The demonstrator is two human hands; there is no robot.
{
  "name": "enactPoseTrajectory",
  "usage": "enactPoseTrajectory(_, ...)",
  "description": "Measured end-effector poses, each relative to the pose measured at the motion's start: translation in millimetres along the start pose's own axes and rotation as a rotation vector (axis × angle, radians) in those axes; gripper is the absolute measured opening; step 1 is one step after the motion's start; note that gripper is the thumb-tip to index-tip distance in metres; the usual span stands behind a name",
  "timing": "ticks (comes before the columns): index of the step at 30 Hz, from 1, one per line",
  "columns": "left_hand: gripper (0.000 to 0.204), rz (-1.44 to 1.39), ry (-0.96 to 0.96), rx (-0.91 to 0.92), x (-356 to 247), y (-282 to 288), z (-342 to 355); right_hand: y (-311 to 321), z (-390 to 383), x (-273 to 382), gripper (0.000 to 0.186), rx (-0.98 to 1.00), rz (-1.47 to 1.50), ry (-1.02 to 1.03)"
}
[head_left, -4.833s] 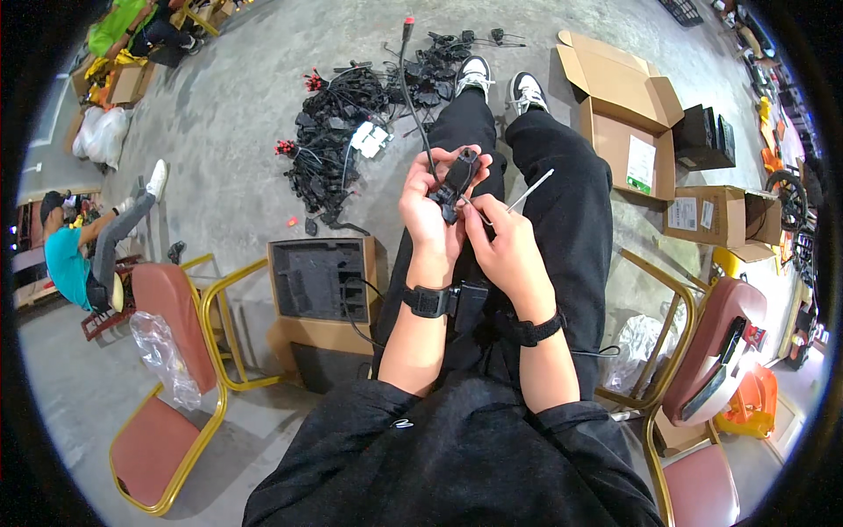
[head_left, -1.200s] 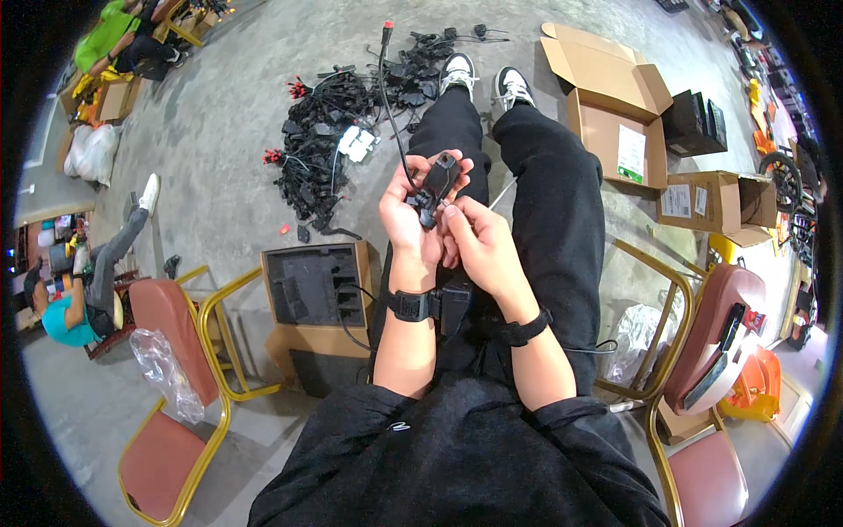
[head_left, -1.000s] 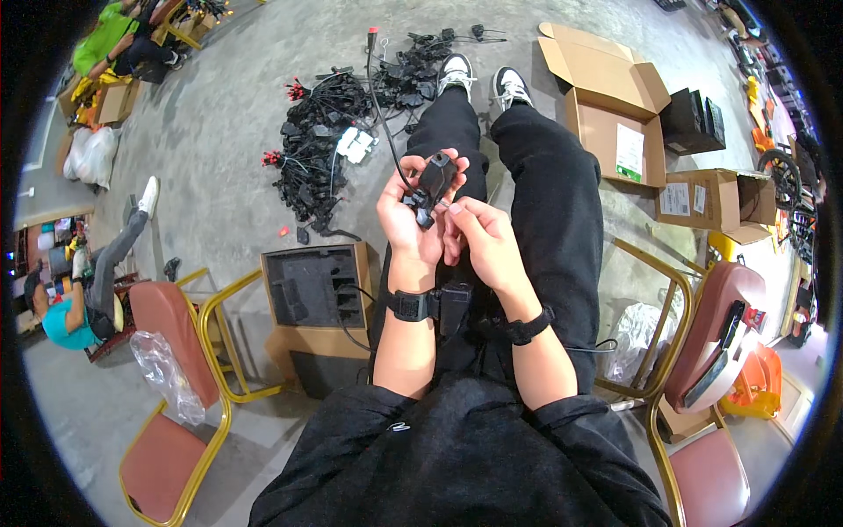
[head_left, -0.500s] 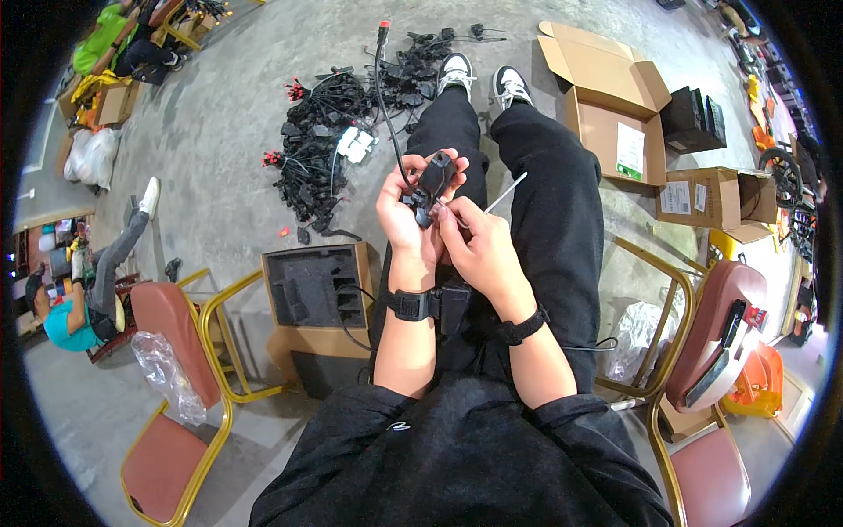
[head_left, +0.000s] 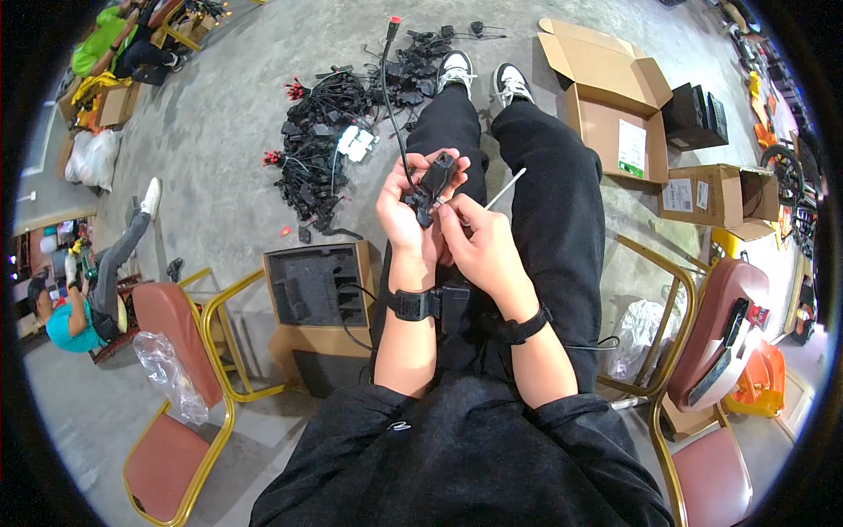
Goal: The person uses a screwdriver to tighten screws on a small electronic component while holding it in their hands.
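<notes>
Raised above my lap, my left hand (head_left: 404, 211) is closed around a small black cabled part (head_left: 436, 178), with its fingers curled behind it. From that part a black cable (head_left: 391, 97) rises away from me and ends in a red-tipped plug (head_left: 394, 21). My right hand (head_left: 487, 250) pinches a thin pale strip that looks like a cable tie (head_left: 507, 187), close against the lower side of the black part. One end of the strip sticks out to the upper right. Where the strip meets the part is hidden by my fingertips.
On the floor ahead lies a pile of black cabled parts (head_left: 320, 132) with white pieces (head_left: 357, 143) on it. A foam-lined box (head_left: 316, 285) stands at left, open cartons (head_left: 606, 97) at right. Chairs (head_left: 171, 465) flank me. Other people (head_left: 75, 321) are at far left.
The red-tipped cable end has swung slightly right and away from me. The strip's free end has shifted a little. Both hands stay nearly in place, holding the same things.
</notes>
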State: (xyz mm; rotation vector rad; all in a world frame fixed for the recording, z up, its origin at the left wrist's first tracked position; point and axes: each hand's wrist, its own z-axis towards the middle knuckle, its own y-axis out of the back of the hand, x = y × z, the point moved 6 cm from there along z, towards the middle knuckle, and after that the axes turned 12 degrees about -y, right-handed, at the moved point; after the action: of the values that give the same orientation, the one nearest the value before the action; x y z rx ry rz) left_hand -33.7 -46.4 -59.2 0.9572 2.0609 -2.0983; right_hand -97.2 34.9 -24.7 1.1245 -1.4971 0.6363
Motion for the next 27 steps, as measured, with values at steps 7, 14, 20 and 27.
enactPoseTrajectory(7, 0.024, -0.090, 0.040, -0.024, 2.1, 0.0, -1.0, -10.5, 2.1, -20.4, 0.027, 0.223, 0.513, -0.330)
enactPoseTrajectory(14, 0.022, -0.090, 0.039, -0.041, -0.3, -1.7, -1.3, -4.2, -0.5, -6.5, 0.017, 0.059, 0.166, -0.157)
enactPoseTrajectory(20, 0.023, -0.027, 0.043, -0.063, -0.2, -2.5, -1.9, -1.8, -1.5, 0.1, 0.013, -0.014, -0.065, 0.027)
enactPoseTrajectory(27, 0.022, 0.000, 0.056, -0.090, -1.6, -3.7, -2.7, -7.2, -1.1, -5.2, 0.017, 0.143, 0.227, -0.214)
